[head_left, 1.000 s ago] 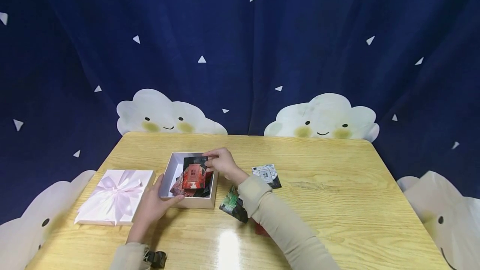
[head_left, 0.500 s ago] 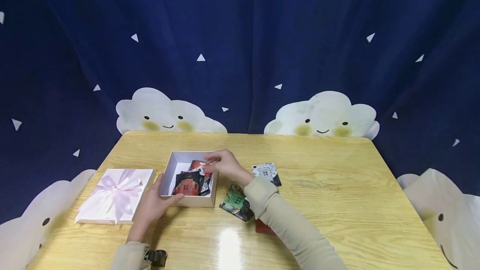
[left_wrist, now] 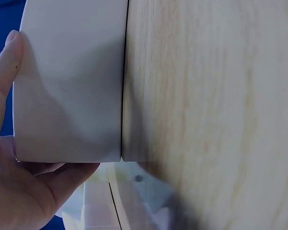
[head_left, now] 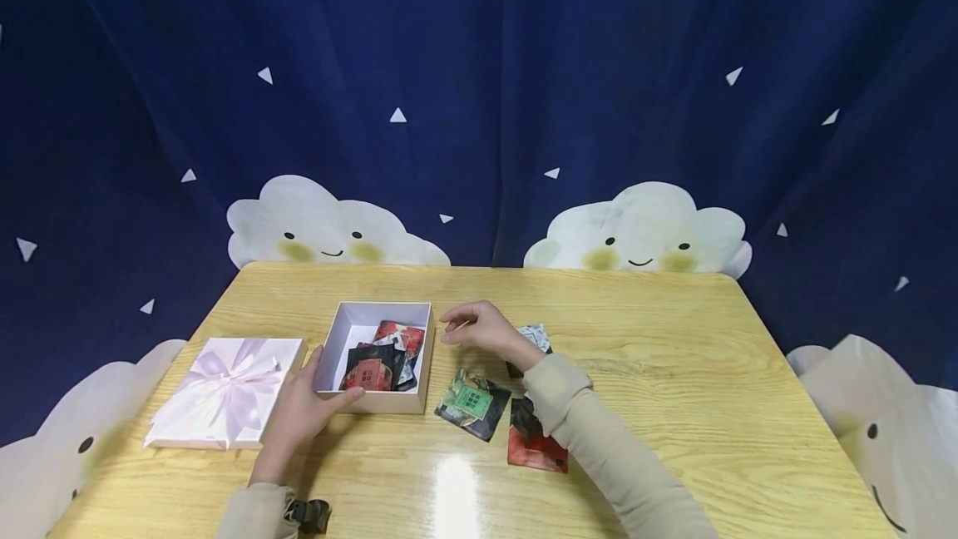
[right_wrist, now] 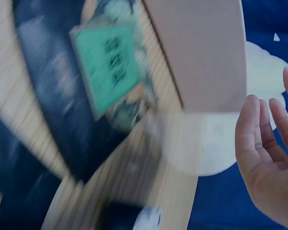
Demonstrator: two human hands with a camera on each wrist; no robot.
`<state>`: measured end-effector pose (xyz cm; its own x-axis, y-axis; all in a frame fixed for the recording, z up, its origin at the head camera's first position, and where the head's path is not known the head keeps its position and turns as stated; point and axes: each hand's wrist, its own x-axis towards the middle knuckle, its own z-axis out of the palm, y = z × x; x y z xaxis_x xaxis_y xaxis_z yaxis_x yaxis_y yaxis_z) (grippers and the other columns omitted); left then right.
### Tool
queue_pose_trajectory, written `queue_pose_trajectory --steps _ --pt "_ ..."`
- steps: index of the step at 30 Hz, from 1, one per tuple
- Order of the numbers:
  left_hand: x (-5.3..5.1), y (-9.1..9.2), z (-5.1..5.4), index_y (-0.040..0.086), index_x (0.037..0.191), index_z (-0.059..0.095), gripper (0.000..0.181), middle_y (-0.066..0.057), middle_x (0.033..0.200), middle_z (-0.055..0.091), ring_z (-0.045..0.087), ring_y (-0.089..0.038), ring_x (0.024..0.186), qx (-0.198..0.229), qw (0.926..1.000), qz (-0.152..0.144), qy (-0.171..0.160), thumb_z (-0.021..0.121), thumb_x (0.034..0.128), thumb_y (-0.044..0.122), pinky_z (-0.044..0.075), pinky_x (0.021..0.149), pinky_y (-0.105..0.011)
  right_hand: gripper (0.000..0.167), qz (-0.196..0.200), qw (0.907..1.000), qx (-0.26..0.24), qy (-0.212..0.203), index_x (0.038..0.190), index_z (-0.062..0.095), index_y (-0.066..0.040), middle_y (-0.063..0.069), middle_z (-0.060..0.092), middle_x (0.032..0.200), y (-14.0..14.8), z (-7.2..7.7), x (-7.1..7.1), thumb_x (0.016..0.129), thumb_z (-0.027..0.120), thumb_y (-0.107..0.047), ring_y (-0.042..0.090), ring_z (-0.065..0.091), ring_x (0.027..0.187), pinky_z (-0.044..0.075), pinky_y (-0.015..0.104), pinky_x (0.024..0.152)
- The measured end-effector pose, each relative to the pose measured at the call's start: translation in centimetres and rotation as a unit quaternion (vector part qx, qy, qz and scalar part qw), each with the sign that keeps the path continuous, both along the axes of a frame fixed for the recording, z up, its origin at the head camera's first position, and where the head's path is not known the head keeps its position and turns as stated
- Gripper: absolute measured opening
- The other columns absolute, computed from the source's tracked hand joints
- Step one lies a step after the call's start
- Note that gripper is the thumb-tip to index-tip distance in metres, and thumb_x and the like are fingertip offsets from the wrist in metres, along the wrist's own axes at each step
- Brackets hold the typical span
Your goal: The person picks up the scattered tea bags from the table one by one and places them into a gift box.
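My left hand holds a white open-topped box at its front left corner, thumb over the front rim. The left wrist view shows that thumb at the edge of the box wall and fingers against the adjoining side. Inside lies a pile of flat square sachets, a black and red sachet uppermost. My right hand hovers just right of the box, fingers loosely bent around nothing. Below it on the table lies a green and black sachet, blurred in the right wrist view.
A white lid with a pale pink ribbon bow lies left of the box. A red and black sachet and a white and black sachet lie on the wooden table, partly behind the right arm.
A black and red sachet pinched in my right hand has been let go onto the pile in the box. The right hand has then moved out rightward. The left hand stays put.
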<state>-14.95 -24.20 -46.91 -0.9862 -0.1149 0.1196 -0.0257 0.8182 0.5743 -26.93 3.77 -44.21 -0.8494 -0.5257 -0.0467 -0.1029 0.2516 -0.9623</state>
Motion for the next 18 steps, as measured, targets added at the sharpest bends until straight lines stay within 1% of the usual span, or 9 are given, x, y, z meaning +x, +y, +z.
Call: queue_pose_trajectory --steps 2,3,7,9,15,17,18 --pt "0.0 0.0 0.0 -0.012 0.136 0.027 0.105 -0.036 0.14 0.02 0.028 -0.053 0.122 -0.001 1.0 -0.002 0.005 0.072 0.0685 0.055 0.028 0.097 -0.06 0.035 -0.005 1.0 0.002 -0.007 0.11 0.062 0.004 0.006 0.061 0.084 0.7 -0.1 -0.1 0.077 0.071 -0.006 0.027 0.06 0.074 0.05 0.052 0.073" --pt "0.0 0.0 0.0 -0.012 0.136 0.028 0.104 -0.036 0.14 0.019 0.028 -0.053 0.122 -0.001 1.0 -0.003 0.008 0.072 0.0685 0.054 0.028 0.097 -0.06 0.035 -0.008 0.9999 0.006 -0.01 0.11 0.063 0.003 0.005 0.061 0.084 1.1 -0.2 -0.2 0.077 0.071 -0.007 0.026 0.06 0.073 0.05 0.053 0.073" --pt "0.1 0.0 -0.1 -0.012 0.136 0.028 0.105 -0.036 0.14 0.018 0.028 -0.053 0.122 -0.004 0.9999 -0.003 0.01 0.071 0.0684 0.055 0.028 0.097 -0.06 0.037 -0.012 0.9998 0.017 0.001 0.11 0.061 0.007 0.005 0.06 0.083 2.5 -0.3 -0.4 0.078 0.071 -0.008 0.015 0.056 0.067 0.051 0.05 0.072" --pt "0.1 0.0 -0.1 -0.012 0.136 0.028 0.105 -0.036 0.141 0.018 0.028 -0.053 0.122 -0.005 0.9999 -0.003 0.01 0.071 0.0684 0.055 0.028 0.097 -0.06 0.037 -0.013 0.9997 0.02 0.005 0.109 0.061 0.007 0.005 0.06 0.082 3.3 -0.4 -0.5 0.078 0.071 -0.009 0.012 0.054 0.065 0.051 0.049 0.069" --pt "0.1 0.0 0.0 -0.013 0.135 0.029 0.103 -0.037 0.14 0.019 0.029 -0.054 0.121 -0.004 0.9998 -0.006 0.019 0.072 0.0687 0.053 0.029 0.096 -0.06 0.038 -0.013 0.9995 0.028 0.012 0.109 0.06 0.009 0.005 0.059 0.08 5.4 -0.7 -0.8 0.078 0.071 -0.01 0.013 0.053 0.063 0.05 0.051 0.068" --pt "0.1 0.0 -0.1 -0.012 0.135 0.029 0.103 -0.037 0.14 0.018 0.028 -0.054 0.121 -0.003 0.9998 -0.006 0.018 0.072 0.0687 0.053 0.029 0.097 -0.06 0.038 -0.016 0.999 0.038 0.018 0.109 0.06 0.009 0.005 0.06 0.081 6.0 -0.8 -0.8 0.078 0.071 -0.01 0.013 0.053 0.064 0.05 0.049 0.068" --pt "0.1 -0.1 -0.1 -0.012 0.136 0.029 0.103 -0.036 0.14 0.018 0.028 -0.053 0.122 -0.004 0.9998 -0.006 0.017 0.072 0.0687 0.053 0.029 0.097 -0.06 0.038 -0.019 0.9985 0.045 0.023 0.109 0.06 0.009 0.004 0.06 0.081 6.4 -0.9 -0.9 0.078 0.071 -0.01 0.013 0.053 0.065 0.051 0.046 0.067"
